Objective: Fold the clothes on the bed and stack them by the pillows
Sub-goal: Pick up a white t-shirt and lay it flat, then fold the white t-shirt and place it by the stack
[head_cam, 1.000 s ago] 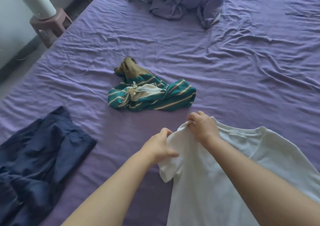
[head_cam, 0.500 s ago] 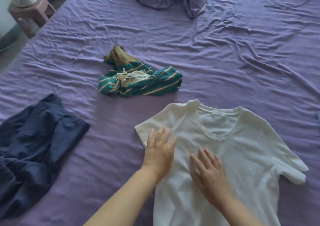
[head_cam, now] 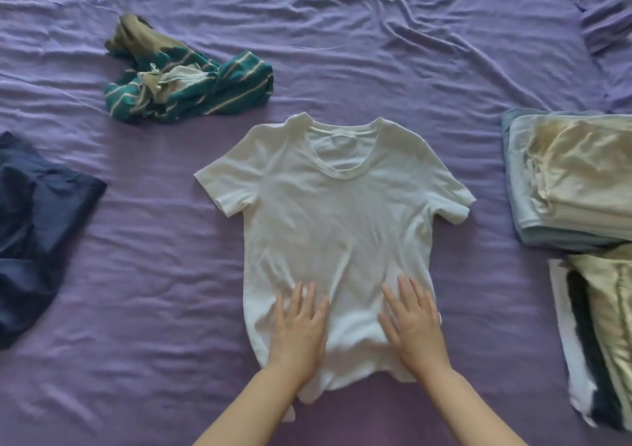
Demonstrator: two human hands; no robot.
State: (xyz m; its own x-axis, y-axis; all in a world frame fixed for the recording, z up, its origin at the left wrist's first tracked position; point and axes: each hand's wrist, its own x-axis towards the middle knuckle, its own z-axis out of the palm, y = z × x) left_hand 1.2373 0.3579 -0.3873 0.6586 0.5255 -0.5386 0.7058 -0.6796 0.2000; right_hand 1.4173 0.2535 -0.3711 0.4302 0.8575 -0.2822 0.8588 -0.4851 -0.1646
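Note:
A white T-shirt (head_cam: 335, 213) lies spread flat, front up, in the middle of the purple bed sheet (head_cam: 410, 52), collar away from me and both sleeves out. My left hand (head_cam: 299, 329) and my right hand (head_cam: 415, 322) rest flat on its lower part, fingers straight and spread, side by side near the hem. A crumpled teal striped garment (head_cam: 191, 83) lies beyond the shirt to the left. A rumpled dark blue garment (head_cam: 37, 226) sits at the left edge.
Two stacks of folded clothes sit at the right: a pale blue and cream stack (head_cam: 571, 179) and, nearer me, a cream, black and white stack (head_cam: 602, 339). A purple pillow (head_cam: 612, 28) shows at the top right corner.
The shirt went from bunched in my hands to spread flat. My palms slid down from its chest to near its hem. The view swung right, bringing the folded stacks into sight.

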